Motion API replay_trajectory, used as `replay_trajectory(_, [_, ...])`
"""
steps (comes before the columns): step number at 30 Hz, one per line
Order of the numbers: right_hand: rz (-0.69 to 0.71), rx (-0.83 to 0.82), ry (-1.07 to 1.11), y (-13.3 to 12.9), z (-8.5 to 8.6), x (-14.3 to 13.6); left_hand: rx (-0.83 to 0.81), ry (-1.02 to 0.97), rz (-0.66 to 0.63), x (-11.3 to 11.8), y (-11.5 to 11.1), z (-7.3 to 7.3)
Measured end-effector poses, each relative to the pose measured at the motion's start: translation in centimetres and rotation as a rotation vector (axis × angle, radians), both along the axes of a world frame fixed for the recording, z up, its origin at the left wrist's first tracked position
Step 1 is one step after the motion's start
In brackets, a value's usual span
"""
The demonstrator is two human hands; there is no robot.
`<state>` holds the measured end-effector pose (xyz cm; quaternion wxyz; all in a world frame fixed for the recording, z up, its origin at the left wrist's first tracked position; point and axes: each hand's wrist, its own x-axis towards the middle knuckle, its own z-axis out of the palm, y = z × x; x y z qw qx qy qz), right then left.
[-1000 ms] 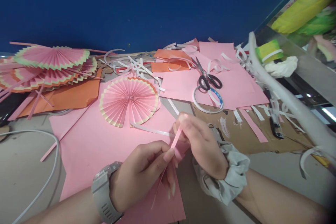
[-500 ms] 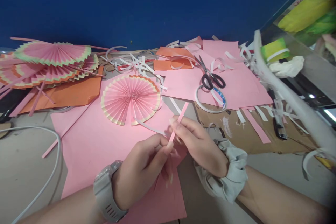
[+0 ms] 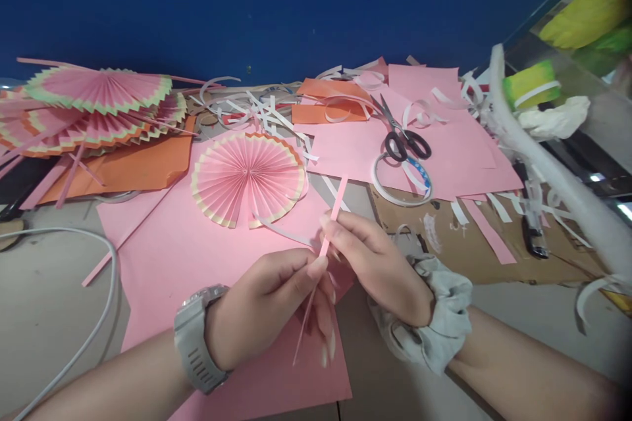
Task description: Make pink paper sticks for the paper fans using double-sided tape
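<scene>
Between my two hands is a narrow pink paper strip (image 3: 338, 200), slanting up and to the right. My left hand (image 3: 276, 296) pinches it between thumb and fingers near its lower part, and a thin end hangs below. Just above, my right hand (image 3: 365, 256) grips the same strip with thumb and forefinger. Behind the hands a round pleated paper fan (image 3: 249, 174), pink with a cream and orange edge, lies on a large pink sheet (image 3: 197, 276). It has a gap at its lower side, and a white strip (image 3: 281, 233) runs from there towards my hands.
Scissors (image 3: 402, 135) with black handles rest on pink sheets, beside a roll of tape (image 3: 379, 187). Stacked paper fans (image 3: 99, 92) stand at the left over an orange sheet (image 3: 123, 168). A white cable (image 3: 112, 270) curves at the left. A cutter (image 3: 536, 230) lies on cardboard (image 3: 444, 256).
My hands stay close together on the pink strip. A thin lower end of the strip now shows beneath my left hand. The whole view has shifted slightly.
</scene>
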<state>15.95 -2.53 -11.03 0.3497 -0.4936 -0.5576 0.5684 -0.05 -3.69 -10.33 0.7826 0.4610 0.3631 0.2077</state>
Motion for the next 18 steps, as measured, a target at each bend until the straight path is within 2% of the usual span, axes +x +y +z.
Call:
replay_trajectory(3, [0.012, -0.050, 0.073, 0.02, 0.18, 0.04, -0.122, -0.088, -0.020, -0.31, 0.21, -0.12])
replay_trajectory(9, [0.205, -0.096, 0.145, -0.09, 0.63, 0.11, -0.312, -0.228, -0.114, -0.57, 0.39, 0.00])
replay_trajectory(13, [0.242, -0.069, 0.147, -0.14, 0.56, 0.18, -0.379, -0.266, -0.149, -0.70, 0.45, 0.23])
replay_trajectory(18, [0.304, -0.052, 0.280, -0.39, 0.59, 0.28, -0.409, -0.278, -0.200, -0.92, 0.49, 0.09])
